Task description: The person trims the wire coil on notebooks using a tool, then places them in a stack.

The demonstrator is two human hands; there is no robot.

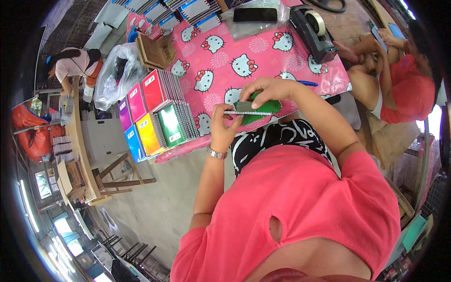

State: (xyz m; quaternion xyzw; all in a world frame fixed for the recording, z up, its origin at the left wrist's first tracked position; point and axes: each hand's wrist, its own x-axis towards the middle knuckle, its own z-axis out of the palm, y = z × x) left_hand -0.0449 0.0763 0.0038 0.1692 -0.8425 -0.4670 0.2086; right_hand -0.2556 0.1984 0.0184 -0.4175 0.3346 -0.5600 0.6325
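A small spiral notebook with green covers [273,107] is held near the table's front edge, its coil side facing me. My left hand [222,127] is closed on the left end of the notebook, thumb and fingers pinching it. My right hand [267,91] reaches over from the right, its thumb and fingers bent onto the grey-green upper part of the notebook. Left of my hands stand stacks of spiral notebooks, with red [153,89], yellow [147,133] and green [171,126] covers among them.
A pink cartoon-print cloth covers the table [220,60]. A black tape dispenser [314,35], a phone [255,15] on clear plastic, a wooden holder [156,50] and a blue pen [307,83] lie around. One person [407,87] sits at right; another [70,66] bends at far left.
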